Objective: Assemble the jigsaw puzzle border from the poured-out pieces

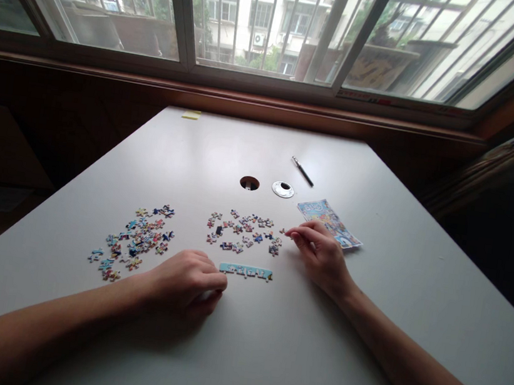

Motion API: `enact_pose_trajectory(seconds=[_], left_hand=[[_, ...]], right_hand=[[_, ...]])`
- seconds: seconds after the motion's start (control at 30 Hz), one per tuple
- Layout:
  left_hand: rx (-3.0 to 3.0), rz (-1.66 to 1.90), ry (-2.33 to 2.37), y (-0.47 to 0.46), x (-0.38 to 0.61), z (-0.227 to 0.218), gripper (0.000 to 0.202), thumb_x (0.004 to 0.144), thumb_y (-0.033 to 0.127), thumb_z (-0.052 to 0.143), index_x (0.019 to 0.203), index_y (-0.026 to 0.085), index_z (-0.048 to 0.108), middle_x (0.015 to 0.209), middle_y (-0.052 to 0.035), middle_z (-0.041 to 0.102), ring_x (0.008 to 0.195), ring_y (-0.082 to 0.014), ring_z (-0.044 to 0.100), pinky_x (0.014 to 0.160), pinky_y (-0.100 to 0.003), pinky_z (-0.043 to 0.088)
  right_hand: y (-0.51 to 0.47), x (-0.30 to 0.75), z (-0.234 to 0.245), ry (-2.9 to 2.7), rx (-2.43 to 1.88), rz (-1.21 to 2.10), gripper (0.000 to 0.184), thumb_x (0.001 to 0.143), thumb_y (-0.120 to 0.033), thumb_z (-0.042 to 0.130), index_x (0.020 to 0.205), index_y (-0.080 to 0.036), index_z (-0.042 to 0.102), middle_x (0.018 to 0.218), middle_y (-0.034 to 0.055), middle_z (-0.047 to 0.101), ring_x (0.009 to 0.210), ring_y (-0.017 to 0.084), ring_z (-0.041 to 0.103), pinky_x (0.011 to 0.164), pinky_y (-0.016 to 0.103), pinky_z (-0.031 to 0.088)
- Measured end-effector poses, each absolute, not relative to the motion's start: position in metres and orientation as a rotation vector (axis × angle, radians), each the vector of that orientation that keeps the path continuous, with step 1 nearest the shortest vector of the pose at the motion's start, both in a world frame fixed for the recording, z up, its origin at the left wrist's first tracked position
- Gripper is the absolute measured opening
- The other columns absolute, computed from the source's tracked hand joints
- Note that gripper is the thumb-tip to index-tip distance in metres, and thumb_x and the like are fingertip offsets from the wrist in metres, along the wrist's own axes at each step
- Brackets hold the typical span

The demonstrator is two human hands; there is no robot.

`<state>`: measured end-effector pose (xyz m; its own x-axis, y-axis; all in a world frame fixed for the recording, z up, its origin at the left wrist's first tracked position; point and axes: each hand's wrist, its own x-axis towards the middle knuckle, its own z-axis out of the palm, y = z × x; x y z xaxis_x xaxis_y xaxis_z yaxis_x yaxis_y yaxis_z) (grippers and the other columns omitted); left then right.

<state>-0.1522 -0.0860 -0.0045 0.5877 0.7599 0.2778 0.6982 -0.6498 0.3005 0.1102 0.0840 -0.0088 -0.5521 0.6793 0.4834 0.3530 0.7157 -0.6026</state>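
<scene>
A joined strip of light-blue jigsaw pieces [245, 271] lies flat on the white table. Right beside its left end is my left hand [191, 278], fingers curled and closed; whether anything is inside them is hidden. My right hand [318, 248] pinches thumb and forefinger together at a small puzzle piece [282, 230], on the right edge of a loose group of pieces [247, 240]. Beyond my left hand lies a denser pile of mixed, colourful puzzle pieces [144, 236]. A printed puzzle picture sheet [329, 221] lies behind my right hand, which partly covers it.
Toward the back of the table [214, 155] are a round cable hole [249, 183], its silver cover [282, 189] and a pen [302, 171]. A yellow sticky note [191, 114] sits at the far edge. Barred windows [270, 24] stand behind.
</scene>
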Motion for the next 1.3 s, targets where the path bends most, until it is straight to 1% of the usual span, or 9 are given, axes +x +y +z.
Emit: enact_pose_trajectory(seconds=[0.1,0.27,0.43,0.57,0.63,0.8,1.0,1.2,1.3], left_hand=[[2.656,0.580,1.229,-0.0863,-0.1528,-0.0053,0.009,0.085,0.018,0.049,0.076,0.021,0.049,0.063,0.0023,0.055,0.055,-0.0122,0.048,0.062,-0.028,0.040],[2.658,0.593,1.225,-0.0866,-0.1531,-0.0046,0.009,0.085,0.019,0.049,0.076,0.021,0.049,0.062,0.0023,0.055,0.055,-0.0122,0.048,0.061,-0.028,0.040],[2.665,0.615,1.224,-0.0863,-0.1521,-0.0036,0.009,0.084,0.018,0.049,0.075,0.021,0.050,0.062,0.0020,0.055,0.054,-0.0119,0.048,0.060,-0.028,0.040],[2.666,0.597,1.224,-0.0860,-0.1522,-0.0038,0.010,0.084,0.018,0.049,0.075,0.020,0.049,0.062,0.0018,0.055,0.054,-0.0121,0.048,0.060,-0.028,0.040],[2.670,0.594,1.224,-0.0859,-0.1523,-0.0038,0.010,0.084,0.018,0.049,0.075,0.020,0.050,0.061,0.0017,0.055,0.054,-0.0122,0.049,0.060,-0.028,0.040],[2.676,0.586,1.226,-0.0857,-0.1520,-0.0034,0.007,0.082,0.017,0.049,0.076,0.021,0.051,0.062,0.0016,0.056,0.055,-0.0126,0.049,0.060,-0.028,0.041],[2.676,0.604,1.215,-0.0856,-0.1520,-0.0041,0.009,0.083,0.017,0.049,0.075,0.020,0.051,0.061,0.0017,0.056,0.054,-0.0121,0.049,0.060,-0.028,0.042],[2.674,0.609,1.227,-0.0859,-0.1520,-0.0041,0.008,0.082,0.017,0.050,0.075,0.020,0.051,0.061,0.0019,0.056,0.053,-0.0119,0.049,0.060,-0.028,0.042],[2.672,0.618,1.227,-0.0858,-0.1516,-0.0029,0.008,0.082,0.017,0.049,0.075,0.020,0.050,0.061,0.0020,0.056,0.053,-0.0117,0.049,0.060,-0.027,0.042]], right_hand=[[0.0836,0.1108,-0.0096,-2.153,-0.761,0.606,0.019,0.095,-0.029,0.055,0.091,-0.022,0.072,0.093,0.0073,0.067,0.088,0.022,0.063,0.079,0.038,0.051],[0.0822,0.1124,-0.0108,-2.106,-0.809,0.670,0.018,0.095,-0.029,0.054,0.097,-0.022,0.071,0.091,0.0045,0.071,0.074,0.018,0.066,0.071,0.035,0.053],[0.0837,0.1114,-0.0098,-2.140,-0.779,0.547,0.016,0.093,-0.028,0.058,0.093,-0.023,0.074,0.098,0.0067,0.072,0.095,0.024,0.066,0.086,0.043,0.053],[0.0844,0.1111,-0.0113,-2.148,-0.799,0.507,0.016,0.090,-0.030,0.062,0.097,-0.025,0.075,0.107,0.0075,0.072,0.102,0.026,0.066,0.093,0.048,0.053],[0.0836,0.1109,-0.0112,-2.147,-0.793,0.527,0.014,0.089,-0.030,0.064,0.095,-0.025,0.075,0.105,0.0071,0.072,0.100,0.025,0.066,0.092,0.047,0.054],[0.0813,0.1099,-0.0094,-2.153,-0.773,0.604,0.011,0.088,-0.031,0.066,0.088,-0.023,0.074,0.095,0.0067,0.071,0.086,0.022,0.067,0.076,0.040,0.057],[0.0835,0.1112,-0.0121,-2.160,-0.798,0.524,0.011,0.086,-0.027,0.068,0.092,-0.023,0.075,0.100,0.0078,0.070,0.095,0.024,0.065,0.087,0.045,0.055],[0.0861,0.1121,-0.0154,-2.177,-0.811,0.480,0.016,0.087,-0.024,0.064,0.098,-0.024,0.076,0.108,0.0075,0.069,0.102,0.025,0.064,0.093,0.047,0.054],[0.0861,0.1122,-0.0162,-2.169,-0.823,0.467,0.016,0.087,-0.023,0.063,0.097,-0.025,0.076,0.107,0.0073,0.070,0.102,0.025,0.065,0.093,0.047,0.054]])
